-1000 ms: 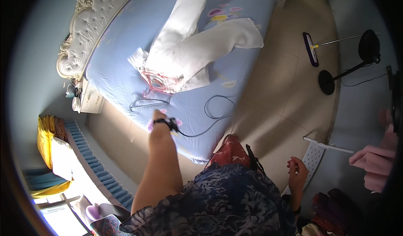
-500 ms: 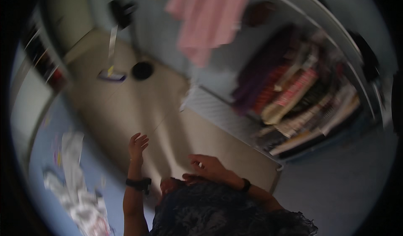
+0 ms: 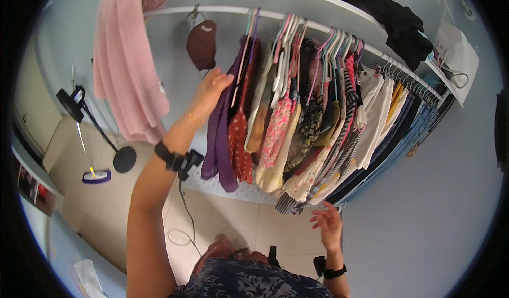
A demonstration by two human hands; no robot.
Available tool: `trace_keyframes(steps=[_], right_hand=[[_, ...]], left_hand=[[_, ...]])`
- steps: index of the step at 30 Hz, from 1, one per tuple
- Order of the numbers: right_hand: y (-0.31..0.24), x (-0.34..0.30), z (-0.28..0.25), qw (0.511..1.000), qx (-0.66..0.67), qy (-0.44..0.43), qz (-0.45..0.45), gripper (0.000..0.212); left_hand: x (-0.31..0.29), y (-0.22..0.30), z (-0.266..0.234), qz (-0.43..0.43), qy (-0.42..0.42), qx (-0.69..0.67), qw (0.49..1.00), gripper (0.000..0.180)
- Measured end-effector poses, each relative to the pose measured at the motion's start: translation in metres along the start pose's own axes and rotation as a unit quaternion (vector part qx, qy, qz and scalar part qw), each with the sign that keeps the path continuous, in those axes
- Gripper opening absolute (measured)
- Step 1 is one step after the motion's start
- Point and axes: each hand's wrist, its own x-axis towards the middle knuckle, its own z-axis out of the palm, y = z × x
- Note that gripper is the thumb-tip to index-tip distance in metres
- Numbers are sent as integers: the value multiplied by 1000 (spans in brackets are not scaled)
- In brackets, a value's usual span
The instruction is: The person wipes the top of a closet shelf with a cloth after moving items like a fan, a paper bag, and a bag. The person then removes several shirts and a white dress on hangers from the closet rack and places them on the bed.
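My left hand (image 3: 211,91) is raised at the left end of the hanging clothes, fingers stretched out. It overlaps the upper part of a long purple scarf-like cloth (image 3: 214,139); I cannot tell whether they touch. Just right of that hangs a dark red patterned garment (image 3: 241,144). A brown cap-shaped item (image 3: 202,45) hangs from a hook right above the hand. My right hand (image 3: 327,226) is low, below the hems of the white and dark trousers, with its fingers apart and nothing in them.
Many garments hang from a white rail (image 3: 222,10) beneath a shelf. A pink cloth (image 3: 124,59) drapes at the left, black fabric (image 3: 397,25) lies on top at right. On the floor stand a black fan (image 3: 124,159) and a purple mop (image 3: 96,176). A bed (image 3: 79,245) is lower left.
My view has swung right, from the floor and bed to face the clothes rail. My left hand has risen to the purple cloth; my right hand has moved away from my body.
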Motion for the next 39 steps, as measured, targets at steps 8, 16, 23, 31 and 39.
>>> trace_keyframes(steps=[8,16,23,31,39], right_hand=[[-121,122,-19,973,-54,139,-176,47],[-173,278,-80,967,-96,161,-170,50],[-157,346,-64,999,-45,28,10,88],[-172,351,-24,985,79,-129,-77,60],[-142,355,-58,969,113,-184,-121,55]], left_hand=[[146,-16,25,-81,-133,1,988,59],[149,2,102,-80,-194,50,976,58],[138,16,111,-116,-190,-24,975,77],[154,-3,161,-100,-44,144,983,97],[159,22,139,-67,-29,289,954,90]])
